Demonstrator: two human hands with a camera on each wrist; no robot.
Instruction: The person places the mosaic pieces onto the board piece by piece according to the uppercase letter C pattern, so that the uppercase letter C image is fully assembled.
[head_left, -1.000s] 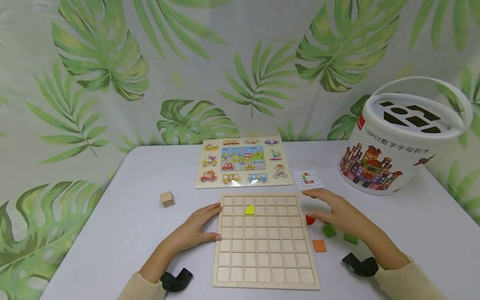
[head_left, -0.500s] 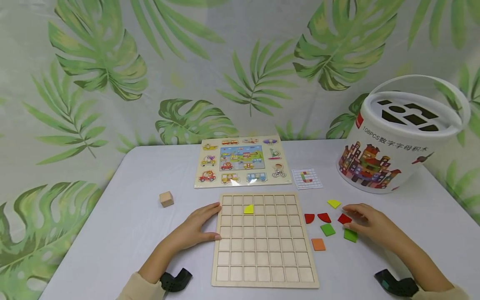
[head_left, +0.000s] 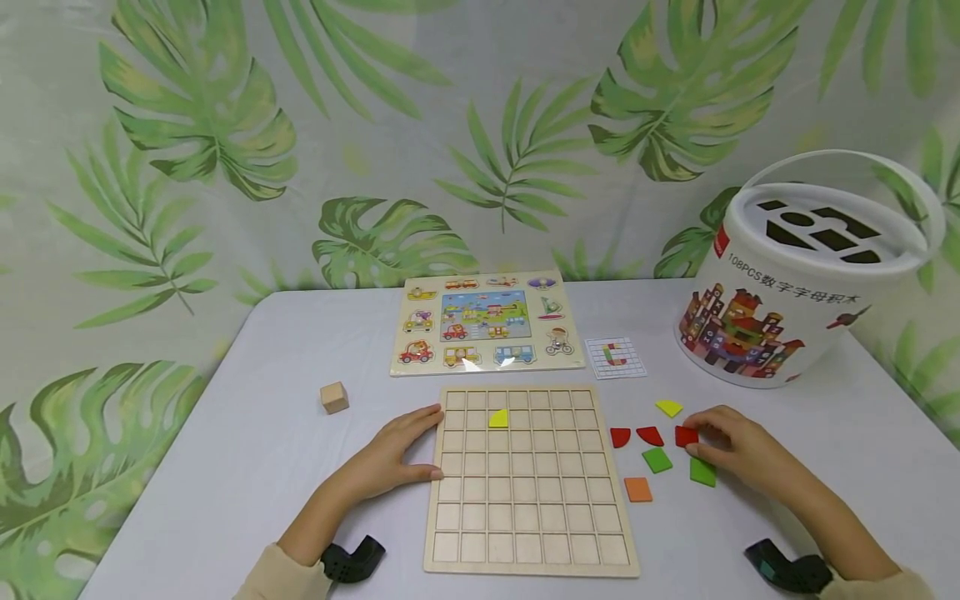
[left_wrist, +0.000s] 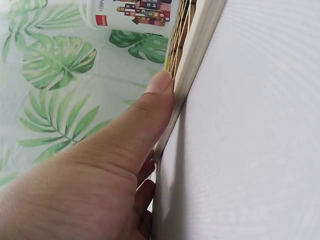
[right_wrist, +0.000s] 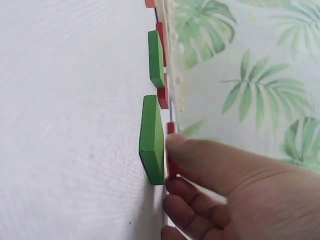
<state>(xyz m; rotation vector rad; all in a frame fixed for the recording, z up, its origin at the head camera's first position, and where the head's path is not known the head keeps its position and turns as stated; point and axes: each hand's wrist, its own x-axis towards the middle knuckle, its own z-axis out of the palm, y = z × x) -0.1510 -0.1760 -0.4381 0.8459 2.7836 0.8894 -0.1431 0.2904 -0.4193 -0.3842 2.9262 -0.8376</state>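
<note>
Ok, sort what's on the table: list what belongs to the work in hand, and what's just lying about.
In use: grid board, yellow piece in it, loose coloured pieces, red piece at the right hand, pattern card, left hand.

Lying about: vehicle puzzle, wooden cube, white bucket.

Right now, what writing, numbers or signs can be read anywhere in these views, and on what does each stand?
"108PCS 数字字母积木": printed on the white bucket, above its picture of coloured buildings.
Small red tag at the bucket's upper left: too small to read.
A coloured "C" shape on the small grid card.
Picture puzzle: vehicle drawings only, no legible words.
Wooden grid board and coloured tiles: no writing.
</note>
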